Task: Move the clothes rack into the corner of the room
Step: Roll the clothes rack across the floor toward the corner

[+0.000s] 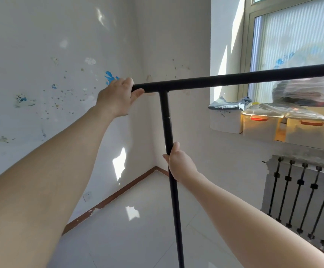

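1. My left hand [118,96] is wrapped around the left end of the clothes rack [234,79], right on its black top bar, fingers curled over it.
2. My right hand [178,163] is gripping the rack's upright pole partway down, thumb pointing up along it.
3. The rack sits between me and the corner of the room [155,167], where the two white walls meet the brown baseboard. The top bar runs off to the right past the window [292,45].
4. The left wall [41,84] is covered in blue and brown sticker leftovers.
5. On the right, the windowsill holds clear plastic storage boxes [292,126] with orange latches, with a radiator [302,194] below.
6. The tiled floor [138,229] has bright sun patches.
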The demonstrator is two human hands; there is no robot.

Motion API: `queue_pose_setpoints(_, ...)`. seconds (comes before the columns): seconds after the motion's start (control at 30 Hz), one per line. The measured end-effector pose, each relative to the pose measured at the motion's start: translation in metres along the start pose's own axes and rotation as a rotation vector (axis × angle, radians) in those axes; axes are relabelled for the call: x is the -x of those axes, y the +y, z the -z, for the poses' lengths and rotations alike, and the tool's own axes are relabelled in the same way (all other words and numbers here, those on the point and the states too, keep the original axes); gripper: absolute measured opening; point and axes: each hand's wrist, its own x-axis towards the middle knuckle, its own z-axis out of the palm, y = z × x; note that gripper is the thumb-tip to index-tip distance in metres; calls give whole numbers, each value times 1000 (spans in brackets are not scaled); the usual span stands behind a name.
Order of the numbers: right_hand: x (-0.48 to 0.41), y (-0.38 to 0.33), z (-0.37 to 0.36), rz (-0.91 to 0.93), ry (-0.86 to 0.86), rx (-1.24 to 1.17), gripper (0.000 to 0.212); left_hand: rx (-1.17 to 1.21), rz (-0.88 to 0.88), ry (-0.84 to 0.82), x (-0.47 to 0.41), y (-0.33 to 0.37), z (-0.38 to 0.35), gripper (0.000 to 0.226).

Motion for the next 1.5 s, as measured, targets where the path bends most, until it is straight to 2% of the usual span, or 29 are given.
queue_pose_setpoints(0.23, -69, -10, -40, 36, 21, 27, 34, 25, -9, -14, -46, -48, -49, 34)
queue_pose_setpoints(0.47, -131, -35, -81, 61, -11, -61, 29, 14, -26, 14, -82, -106, -88, 33)
queue_pose_setpoints(0.67, -176, -70, -119, 72, -25, -43, 29, 22, 9, 0, -107, -165, -118, 48)
queue_pose_setpoints(0.7, -205, -96, -144, 79, -24, -62, 28, 24, 16, -17, -123, -204, -133, 48)
queue_pose_setpoints(0.73, -211, -101, -150, 61, -34, -52, 28, 16, 14, -5, -125, -213, -141, 49)
queue_pose_setpoints(0.77, -244, -133, -184, 54, -44, -71, 28, 21, 46, -27, -143, -262, -161, 49)
queue_pose_setpoints(1.07, -267, -147, -205, 27, -39, -120, 26, 5, -2, 26, -155, -288, -180, 48)
queue_pose_setpoints(1.5, -367, -230, -311, 159, -59, -34, 29, -34, 45, 11, -197, -444, -242, 47)
